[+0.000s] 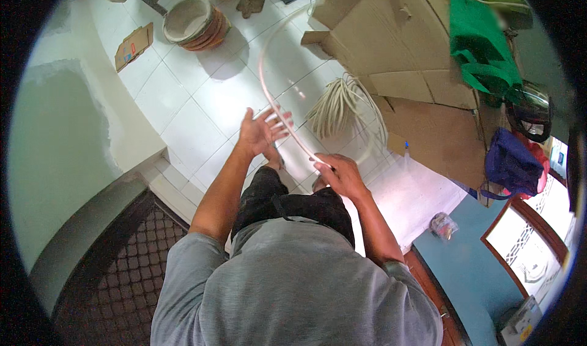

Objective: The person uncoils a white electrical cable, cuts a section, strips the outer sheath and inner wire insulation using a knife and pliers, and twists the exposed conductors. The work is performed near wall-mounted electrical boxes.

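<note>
Right hand (338, 173) closed around long pale flexible rattan strip (264, 58), gripping near its lower end, likely to anchor it while it bows. Left hand (262, 129) open, fingers spread, strip running across fingertips, seemingly guiding curve. Strip arcs up and away beyond left hand. Coiled bundle of pale cane strands (340, 104) on white tiled floor (202, 95) just beyond right hand. Stack of shallow woven baskets (194, 23) well beyond left hand.

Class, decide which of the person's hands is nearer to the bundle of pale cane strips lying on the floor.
Right. The right hand sits just below the bundle, gripping the bent cane strip; the left hand is open, farther left.
</note>
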The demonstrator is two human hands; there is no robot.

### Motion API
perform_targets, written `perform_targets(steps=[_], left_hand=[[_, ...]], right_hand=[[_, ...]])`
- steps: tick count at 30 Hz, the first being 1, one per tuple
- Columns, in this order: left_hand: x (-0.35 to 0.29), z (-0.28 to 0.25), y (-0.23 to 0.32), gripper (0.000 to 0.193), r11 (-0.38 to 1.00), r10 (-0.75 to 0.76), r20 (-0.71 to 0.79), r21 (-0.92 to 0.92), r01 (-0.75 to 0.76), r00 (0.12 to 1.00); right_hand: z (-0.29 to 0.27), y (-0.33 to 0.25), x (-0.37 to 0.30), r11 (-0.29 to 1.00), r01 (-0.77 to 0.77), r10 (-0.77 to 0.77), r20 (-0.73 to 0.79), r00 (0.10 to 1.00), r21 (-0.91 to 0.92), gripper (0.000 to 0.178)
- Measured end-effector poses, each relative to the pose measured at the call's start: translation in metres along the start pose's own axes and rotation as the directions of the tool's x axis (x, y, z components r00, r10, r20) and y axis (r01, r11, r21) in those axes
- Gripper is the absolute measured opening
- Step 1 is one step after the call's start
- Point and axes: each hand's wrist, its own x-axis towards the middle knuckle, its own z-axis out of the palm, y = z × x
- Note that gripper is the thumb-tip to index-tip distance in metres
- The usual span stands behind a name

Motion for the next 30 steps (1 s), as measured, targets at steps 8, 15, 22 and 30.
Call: perform_targets(steps=[8, 15, 22, 30], left_hand=[[-0.003, 0.006, 0.095, 0.067, 0.690, 0.303, -0.035, 0.697, -0.194, 0.952], [-0.057, 0.016, 0.079, 0.037, -0.770, 0.006, 0.647, 0.489, -0.409, 0.763], [-0.086, 0.010, 0.159, 0.028, -0.792, 0.058, 0.549, 0.534, -0.296, 0.834], [-0.097, 0.014, 0.220, 0.028, -0.643, 0.278, 0.511, 0.728, -0.237, 0.814]], right_hand=[[0.094, 0.050, 0.060, 0.945, -0.295, 0.261, 0.221, 0.940, 0.140, 0.044], [0.076, 0.023, 0.071, 0.988, -0.057, 0.079, 0.154, 0.985, -0.144, 0.036], [0.037, 0.040, 0.085, 0.943, -0.090, 0.033, -0.179, 0.983, -0.321, 0.032], [-0.007, 0.043, 0.111, 0.921, -0.239, 0.195, -0.166, 0.967, -0.307, 0.031]])
